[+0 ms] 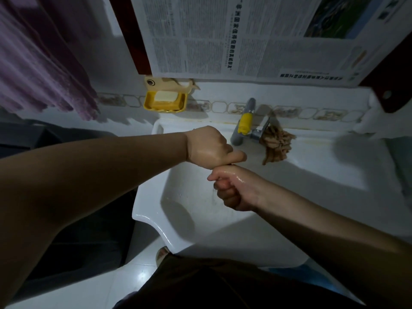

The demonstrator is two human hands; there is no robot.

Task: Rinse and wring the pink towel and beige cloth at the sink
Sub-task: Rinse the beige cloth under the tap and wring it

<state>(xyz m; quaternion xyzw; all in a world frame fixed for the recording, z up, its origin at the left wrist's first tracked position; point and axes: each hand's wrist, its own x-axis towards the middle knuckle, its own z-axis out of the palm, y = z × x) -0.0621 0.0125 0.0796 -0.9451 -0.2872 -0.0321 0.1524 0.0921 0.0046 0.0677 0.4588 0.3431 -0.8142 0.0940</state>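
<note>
My left hand (207,148) and my right hand (234,188) are clenched into wet fists, stacked one over the other above the white sink (196,221). Both grip something twisted that the fingers almost wholly hide. Only a dark sliver shows between the fists, so I cannot tell which cloth it is. A thin trickle of water falls below the right fist. The pink towel (40,70) hangs at the upper left, away from both hands. A beige fringed cloth (276,143) lies on the sink's back ledge beside the faucet (259,130).
A grey and yellow handle (243,123) leans against the ledge left of the faucet. A yellow soap dish (165,101) with a soap bar is fixed to the tiled wall. Newspaper (245,36) covers the wall above. A dark cabinet stands left of the sink.
</note>
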